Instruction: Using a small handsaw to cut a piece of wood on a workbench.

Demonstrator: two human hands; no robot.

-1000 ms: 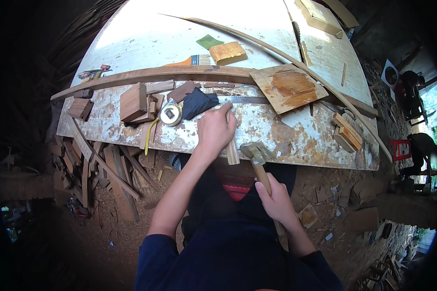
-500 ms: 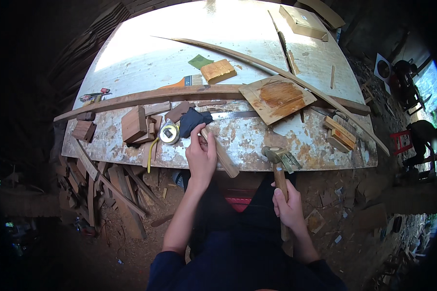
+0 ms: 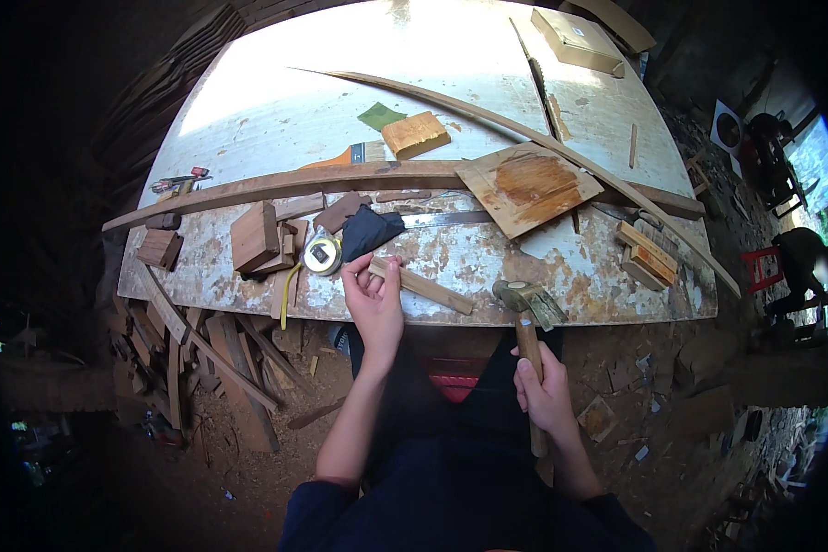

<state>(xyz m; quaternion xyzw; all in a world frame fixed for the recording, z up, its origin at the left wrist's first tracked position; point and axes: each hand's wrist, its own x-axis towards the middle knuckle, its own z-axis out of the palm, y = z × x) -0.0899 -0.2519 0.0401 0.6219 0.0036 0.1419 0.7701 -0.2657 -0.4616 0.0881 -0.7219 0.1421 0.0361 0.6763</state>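
Observation:
A short wooden stick (image 3: 431,290) is pinched at its left end by my left hand (image 3: 374,313), and it slants down to the right over the table's near edge area. My right hand (image 3: 545,394) is wrapped round the wooden handle of a hammer (image 3: 532,304), whose metal head rests at or just above the table's front edge. Just beyond my left hand lie a black cloth-like bundle (image 3: 368,230) and a round tape measure (image 3: 321,253) with a bit of yellow tape out. From the bundle, a metal ruler or blade (image 3: 446,219) runs right, partly under a stained square board (image 3: 529,188).
The worn white table (image 3: 432,46) carries a long wooden bar (image 3: 276,187), a thin curved strip (image 3: 469,109), a paintbrush (image 3: 350,155), a wood block (image 3: 415,135), more blocks (image 3: 254,236) and stacked pieces (image 3: 647,254). Offcuts (image 3: 239,368) lean at the left below it.
The stick has turned in my left hand from a steep slant to a flatter one, its far end swinging up and right. My left hand moved slightly left and nearer. The hammer stays nearly still.

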